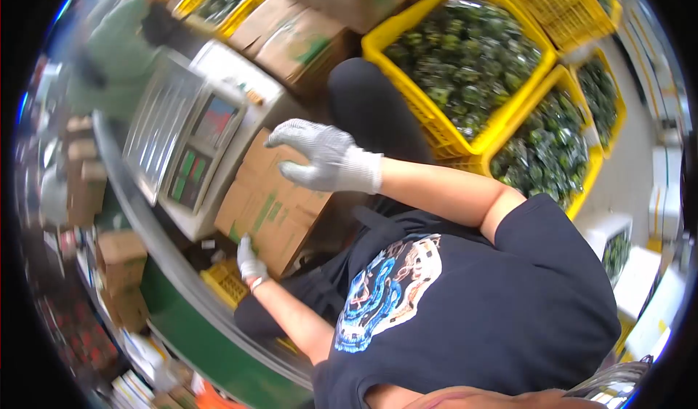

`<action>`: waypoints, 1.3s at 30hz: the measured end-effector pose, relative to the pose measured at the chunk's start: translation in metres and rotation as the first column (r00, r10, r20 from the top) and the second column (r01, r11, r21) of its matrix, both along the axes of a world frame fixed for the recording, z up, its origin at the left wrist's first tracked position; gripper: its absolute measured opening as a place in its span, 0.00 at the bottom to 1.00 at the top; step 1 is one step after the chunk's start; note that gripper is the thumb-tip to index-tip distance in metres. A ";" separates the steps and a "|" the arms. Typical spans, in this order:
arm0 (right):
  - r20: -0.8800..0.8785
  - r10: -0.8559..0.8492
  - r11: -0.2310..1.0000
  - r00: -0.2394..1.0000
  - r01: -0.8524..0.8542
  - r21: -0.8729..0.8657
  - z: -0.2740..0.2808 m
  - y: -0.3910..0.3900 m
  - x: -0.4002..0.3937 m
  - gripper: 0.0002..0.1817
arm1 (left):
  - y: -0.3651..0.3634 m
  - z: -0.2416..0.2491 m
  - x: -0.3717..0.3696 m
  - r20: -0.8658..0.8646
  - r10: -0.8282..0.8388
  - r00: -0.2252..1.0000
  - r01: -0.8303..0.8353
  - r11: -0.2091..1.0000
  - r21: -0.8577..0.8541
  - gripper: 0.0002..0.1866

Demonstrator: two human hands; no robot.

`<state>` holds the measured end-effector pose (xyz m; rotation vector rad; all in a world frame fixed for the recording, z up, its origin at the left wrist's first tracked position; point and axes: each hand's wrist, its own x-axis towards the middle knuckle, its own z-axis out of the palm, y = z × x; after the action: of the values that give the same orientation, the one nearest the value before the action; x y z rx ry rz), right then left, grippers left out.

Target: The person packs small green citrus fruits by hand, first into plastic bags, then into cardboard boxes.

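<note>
A closed cardboard box (273,202) with green printing lies in front of me, close to my knees. My left hand (251,260), in a pale knit glove, grips the box at its lower edge, with part of the fingers hidden. Over the box's upper end is my right hand (316,154), in a matching glove. Its fingers and thumb are apart and hold nothing. Just beyond the box stands a weighing scale (193,162) with a metal platform and a display panel.
Yellow crates (425,107) full of dark green wrapped items (465,60) stand to my right. Several cardboard boxes (294,38) sit past the scale. A green conveyor belt (196,329) with a metal rail runs on my left. A blurred person (109,53) is across from me.
</note>
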<state>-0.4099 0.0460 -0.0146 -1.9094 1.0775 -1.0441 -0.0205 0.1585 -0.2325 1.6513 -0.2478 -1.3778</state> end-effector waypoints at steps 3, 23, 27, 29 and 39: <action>-0.592 0.009 0.917 0.806 0.229 0.326 -0.096 -0.029 0.075 0.52 | -0.006 0.045 -0.045 0.122 0.122 0.985 -0.138 0.982 0.128 0.28; -0.341 -0.011 0.811 0.940 0.208 0.546 -0.150 -0.049 0.064 0.43 | -0.024 0.016 -0.028 -0.077 0.094 0.993 -0.097 0.994 -0.041 0.28; -0.554 -0.003 0.924 0.833 0.214 0.316 -0.133 -0.042 0.068 0.40 | -0.021 0.055 -0.049 0.230 0.006 0.973 0.036 0.984 -0.177 0.27; -0.607 -0.030 0.948 0.794 0.215 0.234 -0.118 -0.035 0.073 0.40 | -0.015 0.070 -0.058 0.112 0.082 0.990 -0.050 0.963 -0.264 0.25; 0.030 0.034 0.946 0.999 -0.042 0.322 -0.020 -0.012 0.056 0.30 | 0.011 0.178 -0.072 0.087 0.189 0.978 -0.120 0.854 -0.507 0.20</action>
<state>-0.3544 0.0336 -0.0349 -1.6429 1.1174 -0.8102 -0.0923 0.1694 -0.0541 1.2915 -0.4962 -0.9736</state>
